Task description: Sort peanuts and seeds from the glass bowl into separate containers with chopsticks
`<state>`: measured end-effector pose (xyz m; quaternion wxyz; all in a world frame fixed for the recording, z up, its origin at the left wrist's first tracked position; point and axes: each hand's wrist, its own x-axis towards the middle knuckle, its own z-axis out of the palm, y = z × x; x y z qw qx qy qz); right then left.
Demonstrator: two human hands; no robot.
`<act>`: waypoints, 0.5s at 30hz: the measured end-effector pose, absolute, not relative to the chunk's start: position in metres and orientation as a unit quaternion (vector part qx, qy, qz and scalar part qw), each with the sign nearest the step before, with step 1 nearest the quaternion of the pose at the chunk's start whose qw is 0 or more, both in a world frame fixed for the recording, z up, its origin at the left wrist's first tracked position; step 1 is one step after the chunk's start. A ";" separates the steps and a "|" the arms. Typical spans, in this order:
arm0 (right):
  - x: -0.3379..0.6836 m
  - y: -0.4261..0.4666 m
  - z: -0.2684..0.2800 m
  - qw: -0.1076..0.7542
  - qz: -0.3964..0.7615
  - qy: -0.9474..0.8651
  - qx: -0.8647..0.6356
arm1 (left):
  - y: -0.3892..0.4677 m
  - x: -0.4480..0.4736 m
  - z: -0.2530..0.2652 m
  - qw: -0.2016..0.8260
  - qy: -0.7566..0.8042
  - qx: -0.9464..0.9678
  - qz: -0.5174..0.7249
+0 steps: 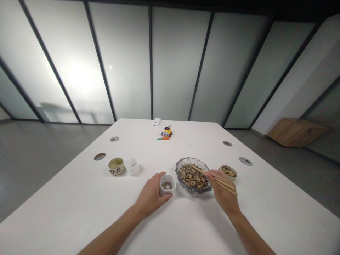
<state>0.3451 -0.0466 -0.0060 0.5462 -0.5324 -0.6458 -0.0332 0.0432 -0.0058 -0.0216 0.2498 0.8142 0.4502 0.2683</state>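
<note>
My left hand [152, 193] is closed around a small white square plastic cup [171, 179], fingers on its far side and thumb on its near side. A few sunflower seeds [166, 185] lie at the cup's bottom. In my right hand [223, 191] is a pair of wooden chopsticks [225, 185], their tips down among the seeds in a glass bowl. That scalloped glass bowl [181, 185] holds a heap of striped sunflower seeds [192, 177]. Partly behind my right hand stands a small bowl [234, 177] of what look like peanuts [228, 171].
On the left, a green ceramic bowl [116, 170] with dark characters touches or nearly touches another white plastic cup [132, 169]. Farther back are a toy car [167, 131], an orange-and-green screwdriver-like toy [163, 139] and a white box-like device [156, 122]. Round holes [100, 156] pierce the white table [87, 202].
</note>
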 end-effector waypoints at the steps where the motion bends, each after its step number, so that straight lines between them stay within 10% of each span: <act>1: 0.345 -0.047 -0.006 0.546 -0.033 -0.647 -0.531 | -0.006 0.043 -0.021 0.250 0.450 0.814 0.268; 15: 0.347 -0.053 -0.001 0.682 0.161 -0.521 -0.488 | -0.006 0.044 -0.020 0.256 0.448 0.811 0.276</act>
